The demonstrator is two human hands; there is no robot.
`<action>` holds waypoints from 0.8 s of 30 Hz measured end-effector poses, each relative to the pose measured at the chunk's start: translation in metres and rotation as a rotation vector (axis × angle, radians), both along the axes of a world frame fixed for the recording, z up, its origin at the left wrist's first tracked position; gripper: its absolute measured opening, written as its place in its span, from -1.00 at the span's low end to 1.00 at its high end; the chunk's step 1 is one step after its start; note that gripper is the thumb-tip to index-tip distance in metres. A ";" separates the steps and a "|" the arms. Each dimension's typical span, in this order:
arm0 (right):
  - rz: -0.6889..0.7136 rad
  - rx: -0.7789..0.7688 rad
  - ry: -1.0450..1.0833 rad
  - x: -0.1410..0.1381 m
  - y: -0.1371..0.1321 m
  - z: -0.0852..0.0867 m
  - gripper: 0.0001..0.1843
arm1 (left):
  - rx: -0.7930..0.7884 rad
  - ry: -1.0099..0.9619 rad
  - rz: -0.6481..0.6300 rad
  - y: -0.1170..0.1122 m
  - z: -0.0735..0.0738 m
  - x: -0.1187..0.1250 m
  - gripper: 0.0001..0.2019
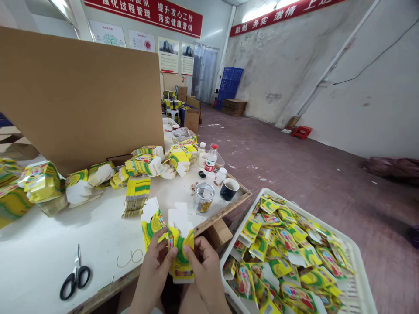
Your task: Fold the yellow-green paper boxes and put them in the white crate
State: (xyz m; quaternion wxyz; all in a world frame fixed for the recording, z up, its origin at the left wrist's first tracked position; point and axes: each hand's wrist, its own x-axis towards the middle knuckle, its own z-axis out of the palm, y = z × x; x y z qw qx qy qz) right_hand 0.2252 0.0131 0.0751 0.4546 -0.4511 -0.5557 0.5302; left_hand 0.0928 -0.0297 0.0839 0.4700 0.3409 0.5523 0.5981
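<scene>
Left hand [156, 262] and right hand [208, 267], bottom centre, both pinching one yellow-green carton [182, 263], flaps up. Second carton [152, 226] against left fingers, possibly gripped too; partly hidden.

The room was moderately bright, with white light from a lamp [260, 11] at the top edge, burnt out to a blank glare. A pale streak shone on the back wall [213, 32], and a small highlight sat on the tin [203, 198]. The table [101, 231] looked light, with only soft shadows, while the floor [262, 152] was duller and the space under the table's edge dark. The wide lens stretched things near the borders, notably the basket [362, 263]. The held box [181, 244] was fairly clear, its small print too soft to read; distant posters [168, 54] were blurrier.
</scene>
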 end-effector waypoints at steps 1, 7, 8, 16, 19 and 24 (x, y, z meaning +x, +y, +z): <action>-0.002 0.008 0.021 0.001 0.001 0.001 -0.73 | 0.016 -0.013 -0.025 0.000 0.001 0.000 -0.34; 0.153 0.037 0.124 0.015 -0.001 0.026 -0.49 | 0.061 -0.046 -0.179 -0.006 0.017 -0.006 -0.35; 0.196 0.025 0.131 0.018 -0.001 0.031 -0.49 | 0.061 -0.068 -0.216 -0.007 0.021 -0.008 -0.38; 0.359 -0.017 0.025 0.039 0.008 0.041 -0.73 | 0.037 -0.364 -0.453 -0.015 0.029 -0.003 -0.59; 0.313 0.029 0.005 0.041 0.009 0.044 -0.75 | 0.020 -0.398 -0.449 -0.017 0.024 0.002 -0.53; 0.228 0.058 0.036 0.038 0.008 0.046 -0.77 | 0.026 -0.363 -0.379 -0.018 0.019 0.003 -0.13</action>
